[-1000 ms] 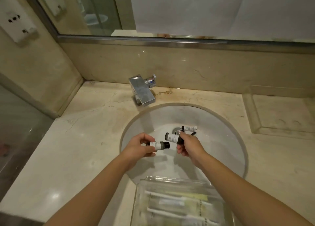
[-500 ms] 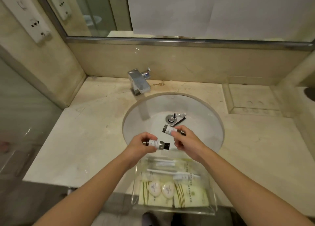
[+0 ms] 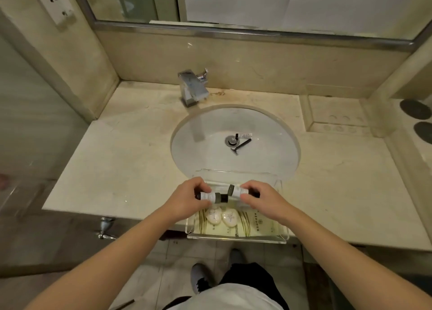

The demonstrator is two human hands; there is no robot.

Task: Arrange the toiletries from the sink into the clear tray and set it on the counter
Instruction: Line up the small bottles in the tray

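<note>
My left hand (image 3: 187,198) pinches a small white-labelled bottle with a dark cap (image 3: 211,197), my right hand (image 3: 258,198) pinches a matching one (image 3: 236,191), caps near each other, both over the clear acrylic tray (image 3: 238,237) at the counter's (image 3: 121,169) front edge. Tray holds two oval white soaps (image 3: 222,215) and cream sachets. Black razor (image 3: 240,146) and small tube (image 3: 244,136) lie beside the drain in the white round sink (image 3: 194,144).

Both forearms reached forward, converging. Left hand (image 3: 187,198) curled, fingers pinching a small bottle (image 3: 211,196); right hand (image 3: 260,198) likewise gripped another bottle (image 3: 236,191), knuckles up.
</note>
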